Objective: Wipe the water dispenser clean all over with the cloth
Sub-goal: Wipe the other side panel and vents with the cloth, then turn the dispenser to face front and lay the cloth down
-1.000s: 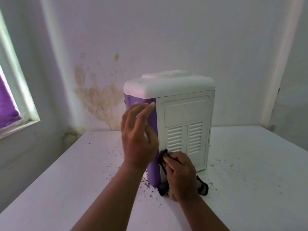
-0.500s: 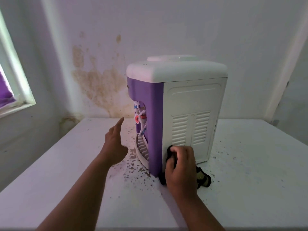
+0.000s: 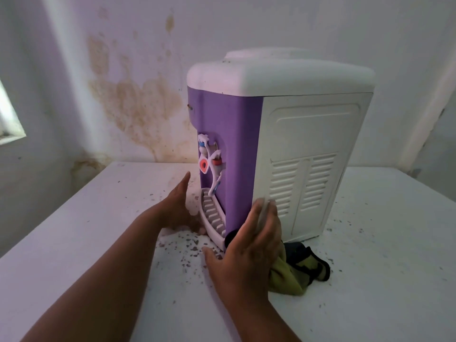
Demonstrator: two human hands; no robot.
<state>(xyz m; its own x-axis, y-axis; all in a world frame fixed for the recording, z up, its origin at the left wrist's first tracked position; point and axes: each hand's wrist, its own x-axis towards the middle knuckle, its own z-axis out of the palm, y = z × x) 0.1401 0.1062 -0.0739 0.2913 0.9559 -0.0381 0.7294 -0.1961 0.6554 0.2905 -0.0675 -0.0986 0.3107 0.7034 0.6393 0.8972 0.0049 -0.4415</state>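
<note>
Two taps (image 3: 211, 157) stick out of the purple front of the water dispenser (image 3: 283, 134), which stands upright on the white table (image 3: 382, 280), front facing left, vented white side toward the camera; a ribbed drip tray (image 3: 212, 219) sits below them. The left hand (image 3: 178, 208) lies beside the tray with straight fingers, holding nothing. The right hand (image 3: 249, 253) presses flat, fingers extended, on the near bottom corner, over a green and black cloth (image 3: 299, 267) bunched on the table

I seem to be in a bare, damp room of a home: my white table (image 3: 370, 280) stands in a corner of stained plaster wall (image 3: 138, 104), a window sill (image 3: 9, 134) showing at the frame's left edge.
</note>
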